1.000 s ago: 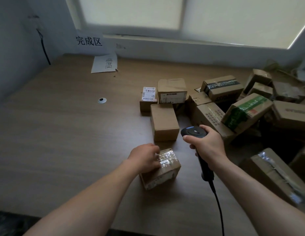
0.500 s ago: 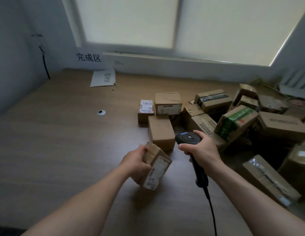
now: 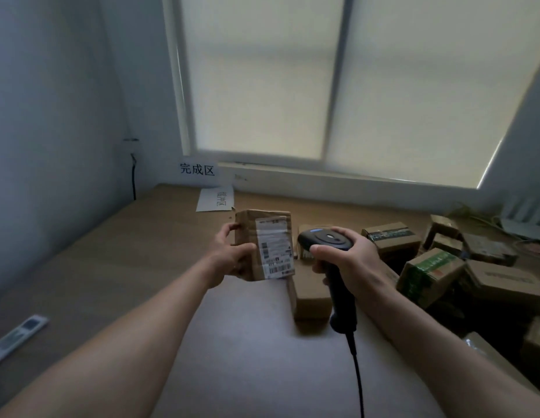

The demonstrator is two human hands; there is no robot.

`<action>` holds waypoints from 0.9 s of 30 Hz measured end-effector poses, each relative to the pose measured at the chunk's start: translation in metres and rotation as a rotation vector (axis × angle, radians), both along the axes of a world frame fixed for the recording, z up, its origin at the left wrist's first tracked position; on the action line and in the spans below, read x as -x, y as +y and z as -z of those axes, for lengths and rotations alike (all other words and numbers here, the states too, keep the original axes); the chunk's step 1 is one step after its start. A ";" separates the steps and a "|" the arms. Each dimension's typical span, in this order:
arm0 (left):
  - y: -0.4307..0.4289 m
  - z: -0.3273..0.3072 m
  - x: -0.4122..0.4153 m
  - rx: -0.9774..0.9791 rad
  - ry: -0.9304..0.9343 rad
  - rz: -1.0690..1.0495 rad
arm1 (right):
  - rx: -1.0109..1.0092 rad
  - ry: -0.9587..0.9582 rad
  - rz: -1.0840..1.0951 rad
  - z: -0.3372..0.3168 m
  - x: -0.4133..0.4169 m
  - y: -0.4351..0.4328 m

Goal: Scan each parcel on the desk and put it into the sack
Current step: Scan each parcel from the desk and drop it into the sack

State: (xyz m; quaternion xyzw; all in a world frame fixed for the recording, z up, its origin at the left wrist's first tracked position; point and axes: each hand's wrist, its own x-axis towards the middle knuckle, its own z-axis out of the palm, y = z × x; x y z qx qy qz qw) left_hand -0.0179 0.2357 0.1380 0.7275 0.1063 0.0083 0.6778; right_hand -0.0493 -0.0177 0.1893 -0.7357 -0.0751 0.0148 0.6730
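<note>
Lifting a small parcel (image 3: pixel 247 236) clear of the table (image 3: pixel 111 267), the left hand (image 3: pixel 232 257) grips its side, label (image 3: pixel 276 247) now turned toward the viewer; a second ago it lay flat. The right hand (image 3: pixel 350 260) clasps the scanner (image 3: pixel 326 238) just beside it, scan seemingly imminent.

Big window (image 3: pixel 335 86) with pale blinds (image 3: pixel 256 86) pulled down, light's pretty dim. Bluish wall (image 3: pixel 51 116) on the left, brown wooden desk (image 3: pixel 96 267) in the corner.
</note>
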 end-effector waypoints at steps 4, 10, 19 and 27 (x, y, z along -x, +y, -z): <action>0.013 -0.036 0.019 -0.028 -0.069 -0.032 | -0.030 -0.049 -0.026 -0.018 0.014 0.014; 0.021 -0.069 0.053 -0.069 -0.147 -0.161 | -0.094 -0.100 -0.084 -0.033 0.033 0.022; 0.015 -0.090 0.101 -0.055 -0.217 -0.273 | -0.083 -0.061 -0.155 -0.045 0.079 0.014; 0.006 -0.092 0.132 -0.049 -0.244 -0.327 | -0.037 -0.092 -0.209 -0.043 0.105 -0.002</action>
